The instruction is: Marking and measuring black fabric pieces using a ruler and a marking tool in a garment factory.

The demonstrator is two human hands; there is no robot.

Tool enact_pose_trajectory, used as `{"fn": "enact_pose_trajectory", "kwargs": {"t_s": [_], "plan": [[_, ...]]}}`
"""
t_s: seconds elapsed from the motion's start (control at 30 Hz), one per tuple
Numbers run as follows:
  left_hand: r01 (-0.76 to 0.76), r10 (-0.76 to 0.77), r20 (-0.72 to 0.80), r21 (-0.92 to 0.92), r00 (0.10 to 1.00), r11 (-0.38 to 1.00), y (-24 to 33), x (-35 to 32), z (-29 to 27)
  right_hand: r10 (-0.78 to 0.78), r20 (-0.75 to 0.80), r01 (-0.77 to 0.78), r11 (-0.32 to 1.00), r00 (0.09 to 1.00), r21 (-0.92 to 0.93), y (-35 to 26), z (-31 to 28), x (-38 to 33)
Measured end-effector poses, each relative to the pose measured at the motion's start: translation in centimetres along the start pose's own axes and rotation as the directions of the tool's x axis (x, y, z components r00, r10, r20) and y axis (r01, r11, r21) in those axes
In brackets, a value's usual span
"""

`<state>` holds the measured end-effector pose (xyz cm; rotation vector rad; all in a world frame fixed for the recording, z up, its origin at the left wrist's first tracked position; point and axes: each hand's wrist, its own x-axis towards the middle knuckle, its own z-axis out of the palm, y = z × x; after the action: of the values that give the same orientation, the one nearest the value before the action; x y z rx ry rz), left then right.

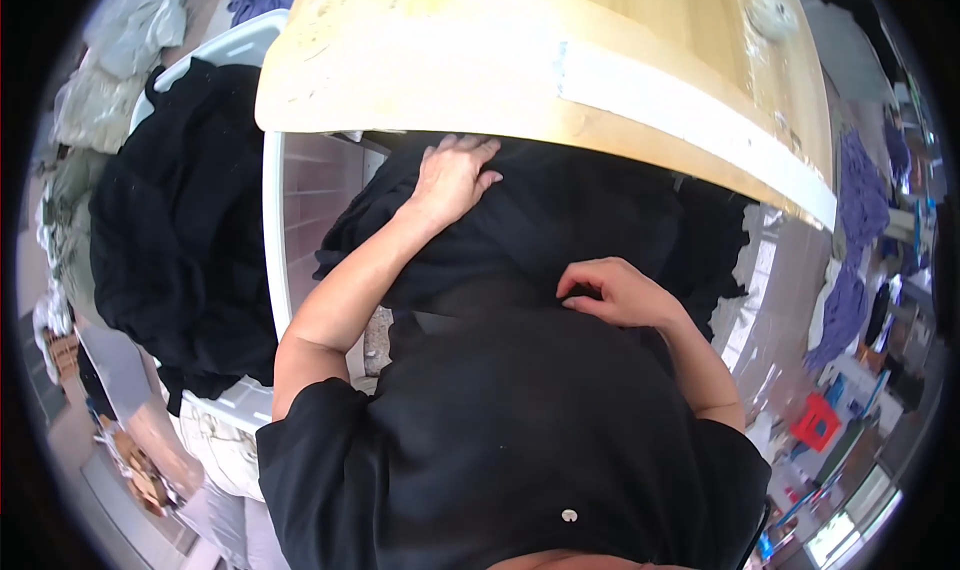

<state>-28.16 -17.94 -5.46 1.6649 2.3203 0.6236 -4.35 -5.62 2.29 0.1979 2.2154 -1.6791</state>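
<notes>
Left fingers (482, 151) touch cloth (590, 200); shirt (490, 410) bears pale mark (569, 516).

Textile or garment workshop, by its contents: wooden worktop (420, 60), top; black fabric (600, 200), heaped, centre; white tub (232, 42) of black cloth (185, 220), left; purple fabric (862, 185), right; pale plastic bags (140, 25), upper left.

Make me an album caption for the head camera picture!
Left hand on dark cloth beside a wooden tabletop, right hand loosely curled, black fabric heaped in a white basket.
</notes>
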Motion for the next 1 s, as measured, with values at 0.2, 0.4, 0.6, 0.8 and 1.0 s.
{"fn": "enact_pose_trajectory", "kwargs": {"t_s": [0.2, 0.4, 0.6, 0.8, 1.0], "plan": [[-0.19, 0.189, -0.031, -0.025, 0.981, 0.981, 2.3, 1.0, 1.2, -0.026, -0.068, 0.029, 0.999, 0.997, 0.035, 1.1, 1.0, -0.6], [0.486, 0.008, 0.488, -0.869, 0.873, -0.087, 6.8, -1.1, -9.3, -0.319, -0.672, 0.18, 0.946, 0.668, -0.271, -1.2, -2.0, -0.6], [0.316, 0.071, 0.321, -0.946, 0.944, 0.071, 8.4, -2.3, -15.1, -0.342, -0.147, 0.355, 0.931, 0.928, 0.078, -6.1, -6.0, 1.8], [0.07, 0.121, 0.213, -0.712, 0.969, 0.698, 10.6, -3.4, -16.9, -0.364, -0.247, 0.369, 0.929, 0.898, -0.025, -8.9, -6.5, -0.2], [-0.082, -0.541, -0.236, -0.953, 0.807, 0.292, 3.0, -3.6, -21.2, -0.054, -0.252, 0.019, 0.99, 0.966, -0.14, -6.3, -13.2, -7.9]]}}
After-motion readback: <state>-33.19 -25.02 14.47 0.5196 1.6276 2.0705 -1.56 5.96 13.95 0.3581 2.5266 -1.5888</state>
